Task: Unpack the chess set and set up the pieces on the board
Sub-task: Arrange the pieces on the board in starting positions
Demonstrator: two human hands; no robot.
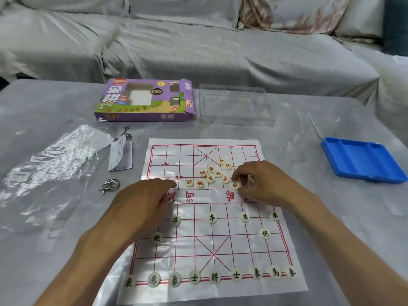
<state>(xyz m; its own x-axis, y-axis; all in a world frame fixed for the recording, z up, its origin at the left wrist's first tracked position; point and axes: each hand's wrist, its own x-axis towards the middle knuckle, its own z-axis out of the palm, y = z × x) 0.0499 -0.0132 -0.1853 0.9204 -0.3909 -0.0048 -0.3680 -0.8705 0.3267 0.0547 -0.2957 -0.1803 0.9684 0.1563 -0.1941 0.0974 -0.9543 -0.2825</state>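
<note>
Near the board's (205,290) middle, right hand (260,184) pinches a red piece (235,185) from the loose pile (215,173); left hand (145,199) rests flat, fingers relaxed. I'd lift straight up, then seat it squarely on a far-edge intersection.

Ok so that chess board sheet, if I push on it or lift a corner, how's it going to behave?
The board sheet looks thin and glossy with creases, so it would probably flop rather than stay flat. It likely slides easily on the smooth table cover. Lifting a corner would probably tip or scatter the black pieces.
</note>
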